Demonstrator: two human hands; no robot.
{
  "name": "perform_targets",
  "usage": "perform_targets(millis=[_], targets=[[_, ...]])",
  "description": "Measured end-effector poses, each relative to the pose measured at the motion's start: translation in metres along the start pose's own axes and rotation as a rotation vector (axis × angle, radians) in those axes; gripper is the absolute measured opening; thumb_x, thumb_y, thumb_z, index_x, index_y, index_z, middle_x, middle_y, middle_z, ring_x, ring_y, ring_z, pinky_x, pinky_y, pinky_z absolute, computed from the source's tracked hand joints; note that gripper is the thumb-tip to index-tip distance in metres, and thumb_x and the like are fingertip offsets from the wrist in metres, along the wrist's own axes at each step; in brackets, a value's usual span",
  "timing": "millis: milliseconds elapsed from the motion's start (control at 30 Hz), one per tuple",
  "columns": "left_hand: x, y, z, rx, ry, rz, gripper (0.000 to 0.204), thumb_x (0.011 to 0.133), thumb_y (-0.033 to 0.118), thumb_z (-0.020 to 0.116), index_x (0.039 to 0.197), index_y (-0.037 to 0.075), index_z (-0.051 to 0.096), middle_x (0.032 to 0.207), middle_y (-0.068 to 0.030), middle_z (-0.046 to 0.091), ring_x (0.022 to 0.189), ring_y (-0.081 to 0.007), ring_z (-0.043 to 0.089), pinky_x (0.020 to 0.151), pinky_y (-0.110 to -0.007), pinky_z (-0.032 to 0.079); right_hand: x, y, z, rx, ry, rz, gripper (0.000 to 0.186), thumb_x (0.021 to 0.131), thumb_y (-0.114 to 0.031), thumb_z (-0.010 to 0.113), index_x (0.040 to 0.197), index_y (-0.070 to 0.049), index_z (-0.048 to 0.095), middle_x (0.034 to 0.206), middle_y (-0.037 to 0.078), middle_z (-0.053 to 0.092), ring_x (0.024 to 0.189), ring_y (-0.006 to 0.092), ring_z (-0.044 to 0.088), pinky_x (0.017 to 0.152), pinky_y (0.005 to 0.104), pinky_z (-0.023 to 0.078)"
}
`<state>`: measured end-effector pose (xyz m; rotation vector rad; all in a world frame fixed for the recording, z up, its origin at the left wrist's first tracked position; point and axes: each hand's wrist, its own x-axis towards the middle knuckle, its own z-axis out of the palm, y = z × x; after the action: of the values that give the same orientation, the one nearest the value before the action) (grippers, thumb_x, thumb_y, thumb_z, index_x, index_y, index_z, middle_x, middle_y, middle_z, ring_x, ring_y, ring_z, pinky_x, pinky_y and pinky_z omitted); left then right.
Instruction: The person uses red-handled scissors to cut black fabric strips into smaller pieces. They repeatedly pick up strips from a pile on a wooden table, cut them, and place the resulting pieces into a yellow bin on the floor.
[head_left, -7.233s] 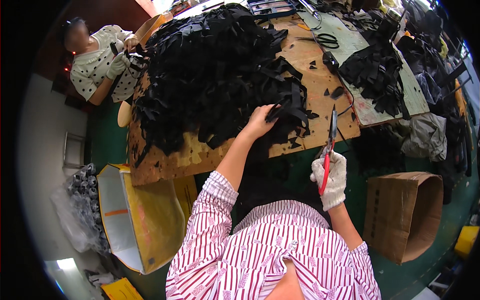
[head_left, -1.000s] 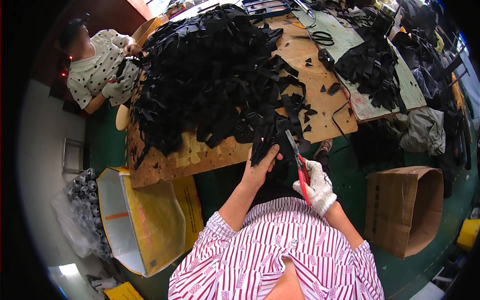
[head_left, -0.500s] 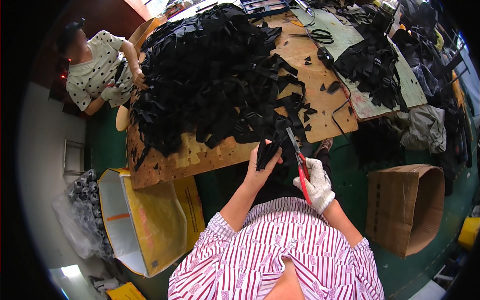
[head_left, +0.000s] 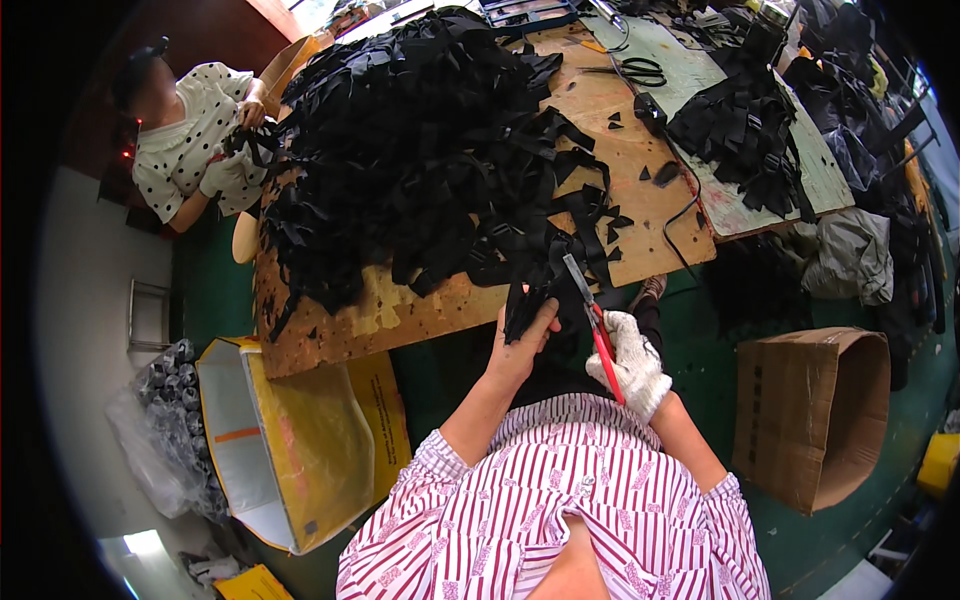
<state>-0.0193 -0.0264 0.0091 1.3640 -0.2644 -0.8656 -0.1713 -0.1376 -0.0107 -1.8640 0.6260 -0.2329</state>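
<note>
My bare left hand (head_left: 522, 335) is closed round a small bunch of black webbing straps (head_left: 522, 305) at the table's front edge. In a white knitted glove, my right hand (head_left: 632, 368) grips a long-nosed tool with red handles, which looks like pliers (head_left: 597, 325). Its grey metal jaws point up and to the left, just right of the bunch. Whether the jaws touch a strap cannot be made out. Beyond both hands a large heap of black straps (head_left: 420, 150) covers much of the wooden table (head_left: 400, 305).
Black-handled scissors (head_left: 640, 71) and a corded tool (head_left: 651, 115) lie on the table. More straps (head_left: 740, 130) rest on a pale board at right. An open cardboard box (head_left: 795, 420) stands right, a yellow bin (head_left: 300, 440) left. A person (head_left: 200, 140) handles straps at far left.
The pliers' jaws have shifted slightly left and up, nearer the bunch, and the red handles look closer together. The other person has raised a hand from the heap, now holding black straps.
</note>
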Motion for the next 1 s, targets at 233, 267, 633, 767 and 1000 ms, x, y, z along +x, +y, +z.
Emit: perform_targets(millis=[233,267,633,767,1000], targets=[[0.003,-0.002,-0.002,-0.086,0.065,-0.033,0.014,0.087,0.016,0.063,0.096,0.009,0.055,0.069,-0.0019,0.056,0.053,-0.0050,0.045,0.044,-0.018,0.030,-0.007,-0.005,0.005,-0.074,0.108,-0.087,0.070,0.062,-0.030,0.080,0.115,-0.003,0.043,0.093,0.017,0.063,0.081,0.0345,0.063,0.075,0.0412,0.050],[0.003,-0.003,-0.002,-0.076,0.059,-0.036,0.014,0.087,0.017,0.063,0.096,0.009,0.055,0.069,-0.0018,0.056,0.053,-0.0050,0.045,0.044,-0.018,0.031,-0.008,-0.007,0.007,-0.049,0.115,-0.074,0.068,0.062,-0.029,0.080,0.114,-0.003,0.044,0.092,0.016,0.062,0.080,0.0330,0.063,0.075,0.0402,0.050],[0.000,-0.005,-0.002,0.077,0.014,0.067,0.012,0.088,0.017,0.062,0.085,0.009,0.053,0.061,0.0016,0.054,0.046,-0.0026,0.042,0.041,-0.018,0.030,-0.005,-0.010,0.004,0.048,0.045,-0.029,0.062,0.066,-0.024,0.079,0.112,-0.002,0.044,0.089,0.010,0.058,0.077,0.0194,0.060,0.074,0.0328,0.049],[-0.002,-0.002,0.003,0.092,-0.002,0.084,0.012,0.088,0.016,0.061,0.084,0.009,0.052,0.061,0.0014,0.054,0.046,-0.0023,0.043,0.041,-0.019,0.030,-0.004,-0.007,0.007,0.158,0.064,-0.009,0.057,0.070,-0.019,0.077,0.112,-0.002,0.043,0.089,0.009,0.057,0.079,0.0174,0.059,0.075,0.0316,0.049],[0.003,-0.008,-0.003,0.077,0.001,0.093,0.012,0.088,0.017,0.061,0.086,0.010,0.052,0.062,0.0010,0.055,0.045,-0.0023,0.041,0.040,-0.019,0.030,-0.009,-0.012,0.006,0.637,-0.018,0.287,0.043,0.078,-0.009,0.069,0.111,-0.004,0.041,0.083,0.003,0.051,0.060,0.0072,0.050,0.052,0.0217,0.045]])
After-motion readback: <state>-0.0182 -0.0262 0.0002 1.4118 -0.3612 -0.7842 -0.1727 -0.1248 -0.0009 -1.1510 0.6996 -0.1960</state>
